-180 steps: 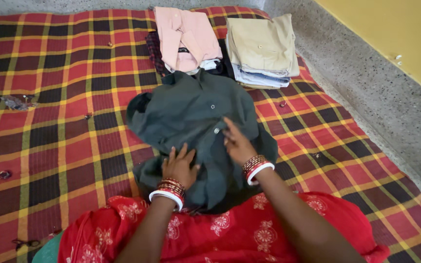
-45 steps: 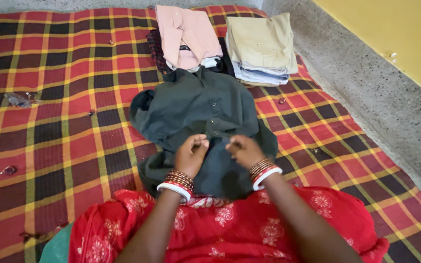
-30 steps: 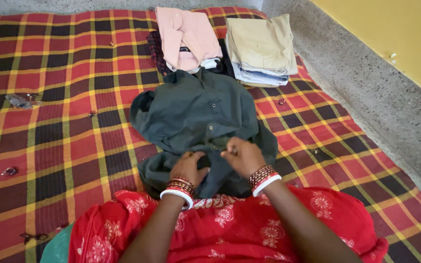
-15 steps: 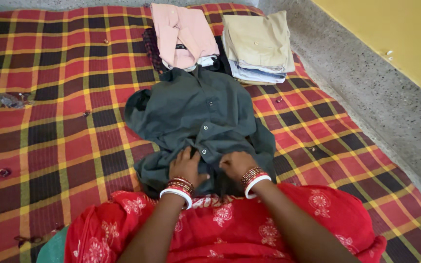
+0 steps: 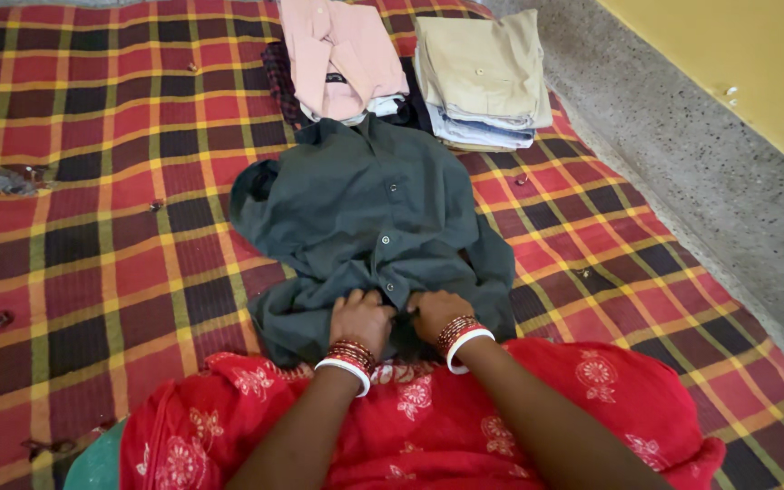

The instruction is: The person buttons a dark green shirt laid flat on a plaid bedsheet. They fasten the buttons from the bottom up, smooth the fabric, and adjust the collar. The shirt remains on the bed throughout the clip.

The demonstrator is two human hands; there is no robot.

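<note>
Two hands low in view, above a red floral garment (image 5: 428, 426) on the person's lap. Left hand (image 5: 362, 318) and right hand (image 5: 436, 311) both curled, pinching the bottom front edge of a dark green shirt (image 5: 365, 218), close together at the button line; red and white bangles (image 5: 460, 334) on the wrists. Shirt lies spread, front up, buttons showing, on a red-yellow checked mattress (image 5: 93, 227), collar pointing away, left sleeve bunched. Just past the collar: folded pink shirt (image 5: 338, 54) on top of a dark pile, touching or nearly touching the collar. Beside it to the right, stack of folded beige and pale blue clothes (image 5: 483, 77). Small bits of litter (image 5: 11, 181) on the mattress, far left. Speckled grey floor (image 5: 682, 163) along the right edge, yellow wall (image 5: 755, 63) beyond.
</note>
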